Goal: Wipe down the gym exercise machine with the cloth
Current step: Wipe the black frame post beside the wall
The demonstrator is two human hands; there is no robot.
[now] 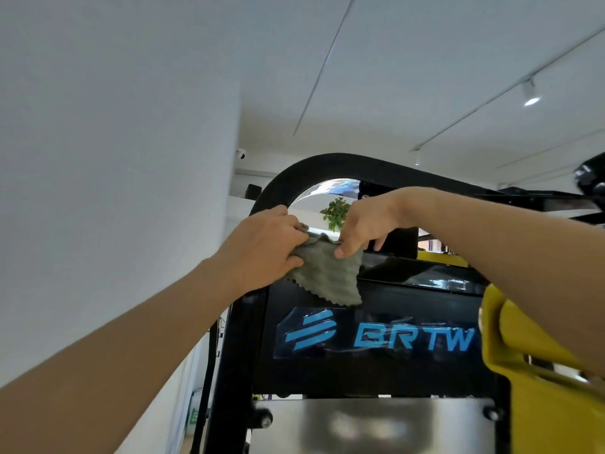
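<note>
A white ceiling (pixel 425 44) with a track light (pixel 530 96) and a plain wall (pixel 114 126) fill the upper view. Below them we see the black machine (pixel 327 160), its rounded top bar curving over a dark panel with a blue logo (pixel 376 335). A yellow part (pixel 523 339) sits at the right. The grey-green cloth (pixel 327 276) hangs between both hands, in front of the panel's upper edge and just above the logo. The left hand (pixel 262 247) grips the cloth's upper left edge with curled fingers. The right hand (pixel 363 224) pinches its upper right corner. We cannot tell whether the cloth touches the machine. A green plant (pixel 335 213) shows behind the hands.
</note>
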